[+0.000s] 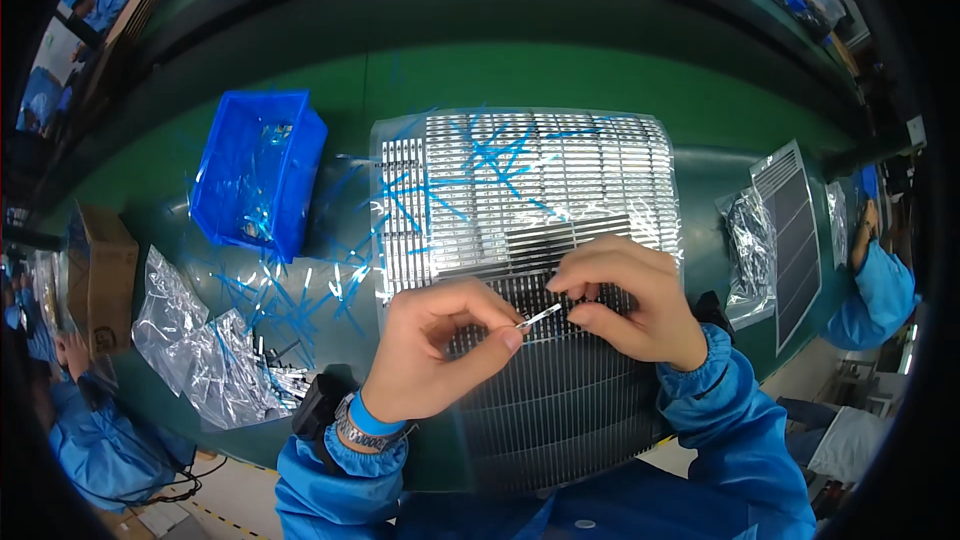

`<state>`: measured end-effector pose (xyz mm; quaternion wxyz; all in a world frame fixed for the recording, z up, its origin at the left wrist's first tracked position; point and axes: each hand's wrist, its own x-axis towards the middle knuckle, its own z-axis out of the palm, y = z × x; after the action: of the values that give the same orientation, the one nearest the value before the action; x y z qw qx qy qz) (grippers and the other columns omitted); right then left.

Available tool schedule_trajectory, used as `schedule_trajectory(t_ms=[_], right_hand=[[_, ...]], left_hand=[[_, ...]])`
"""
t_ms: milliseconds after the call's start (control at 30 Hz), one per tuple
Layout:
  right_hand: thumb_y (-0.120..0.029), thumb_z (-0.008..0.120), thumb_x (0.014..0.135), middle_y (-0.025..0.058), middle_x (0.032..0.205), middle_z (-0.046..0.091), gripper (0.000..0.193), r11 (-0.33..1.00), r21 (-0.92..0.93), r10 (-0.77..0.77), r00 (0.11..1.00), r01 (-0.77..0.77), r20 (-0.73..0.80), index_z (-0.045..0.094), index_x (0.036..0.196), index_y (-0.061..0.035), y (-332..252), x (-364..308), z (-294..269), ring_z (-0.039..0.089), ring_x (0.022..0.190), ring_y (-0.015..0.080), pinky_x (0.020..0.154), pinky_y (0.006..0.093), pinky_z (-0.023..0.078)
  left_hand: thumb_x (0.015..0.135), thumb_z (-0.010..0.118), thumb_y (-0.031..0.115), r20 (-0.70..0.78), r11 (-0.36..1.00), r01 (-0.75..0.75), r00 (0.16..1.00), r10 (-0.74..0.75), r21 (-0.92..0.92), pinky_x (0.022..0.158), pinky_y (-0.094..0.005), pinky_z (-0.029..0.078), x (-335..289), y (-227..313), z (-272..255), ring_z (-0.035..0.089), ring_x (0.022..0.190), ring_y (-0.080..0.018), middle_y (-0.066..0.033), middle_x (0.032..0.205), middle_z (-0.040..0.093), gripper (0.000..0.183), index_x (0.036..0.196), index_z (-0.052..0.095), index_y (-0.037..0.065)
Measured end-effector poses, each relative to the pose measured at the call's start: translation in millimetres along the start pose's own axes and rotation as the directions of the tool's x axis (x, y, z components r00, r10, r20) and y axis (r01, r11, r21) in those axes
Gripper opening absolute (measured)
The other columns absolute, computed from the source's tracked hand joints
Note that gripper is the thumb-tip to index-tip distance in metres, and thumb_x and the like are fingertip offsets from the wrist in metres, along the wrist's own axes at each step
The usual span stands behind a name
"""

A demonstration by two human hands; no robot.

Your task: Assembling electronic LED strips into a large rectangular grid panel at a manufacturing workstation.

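Between the thumb and forefinger of my left hand (pixel 435 350) is a small, narrow silver-white strip (pixel 543 315), pointing up to the right. My right hand (pixel 640 305) is close to the strip's far end, with thumb and forefinger apart and nothing visible between them. Under both hands lies a broad sheet of silver strips (pixel 610 165) in rows. A dark slatted sheet (pixel 560 410) covers the part nearest me. Thin blue film strips (pixel 490 155) are scattered over the silver rows.
A blue plastic bin (pixel 305 170) stands at the left, with more blue slivers on the green table (pixel 400 75) beside it. Clear bags of small strips (pixel 225 370) lie front left. Another bag (pixel 748 250) and a grey slatted panel (pixel 795 240) lie right. Co-workers sit at both sides.
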<state>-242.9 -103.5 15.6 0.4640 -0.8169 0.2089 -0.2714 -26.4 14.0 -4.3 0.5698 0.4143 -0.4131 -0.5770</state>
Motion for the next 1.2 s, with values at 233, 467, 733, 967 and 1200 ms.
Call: schedule_trajectory(t_ms=[233,467,733,967,1200], right_hand=[[-0.009,0.088,0.076,0.0098,0.102,0.072,0.031,0.978,-0.071,-0.202,0.978,0.198,-0.057,0.078,0.105,-0.0041,8,-6,3,0.069,0.082,0.0205,0.068,0.0319,0.055],[-0.009,0.087,0.075,0.0079,0.095,0.072,0.025,0.968,-0.098,-0.240,0.968,0.232,-0.075,0.079,0.098,-0.0045,10,-6,5,0.070,0.081,0.0210,0.066,0.0319,0.054],[-0.005,0.086,0.074,0.0095,0.089,0.074,0.017,0.951,-0.128,-0.296,0.950,0.283,-0.101,0.080,0.090,-0.0023,16,0,1,0.071,0.074,0.0234,0.064,0.0325,0.055],[0.005,0.079,0.080,0.0109,0.085,0.074,0.009,0.983,-0.153,-0.166,0.820,0.097,-0.548,0.076,0.088,0.0030,32,-3,-21,0.070,0.075,0.0200,0.065,0.0289,0.054],[0.006,0.079,0.080,0.0114,0.087,0.074,0.010,0.993,-0.062,-0.115,0.840,0.096,-0.530,0.076,0.090,0.0033,32,-8,-14,0.069,0.076,0.0182,0.067,0.0283,0.053]], left_hand=[[0.092,0.071,-0.007,0.062,0.999,0.028,0.998,-0.031,0.043,0.081,-0.0276,0.055,1,2,0,0.068,0.088,-0.0129,-0.0100,0.095,0.071,0.003,0.092,0.069,-0.004],[0.091,0.071,-0.008,0.081,0.997,0.051,0.995,-0.056,0.065,0.080,-0.0270,0.055,2,1,1,0.068,0.087,-0.0129,-0.0099,0.094,0.071,0.005,0.091,0.069,-0.004],[0.089,0.073,-0.009,0.057,0.991,0.062,0.996,-0.069,0.122,0.079,-0.0273,0.056,0,4,-1,0.070,0.087,-0.0141,-0.0113,0.093,0.073,0.004,0.091,0.071,-0.005],[0.085,0.076,-0.003,-0.307,0.660,-0.147,0.796,0.521,0.737,0.080,-0.0340,0.056,-17,53,-5,0.071,0.087,-0.0234,-0.0157,0.094,0.073,0.010,0.094,0.073,-0.005],[0.097,0.065,0.008,-0.139,-0.104,0.241,0.805,0.577,0.965,0.113,-0.0549,0.039,-21,91,-69,0.049,0.140,-0.0453,-0.0274,0.144,0.058,0.048,0.143,0.056,-0.002]])
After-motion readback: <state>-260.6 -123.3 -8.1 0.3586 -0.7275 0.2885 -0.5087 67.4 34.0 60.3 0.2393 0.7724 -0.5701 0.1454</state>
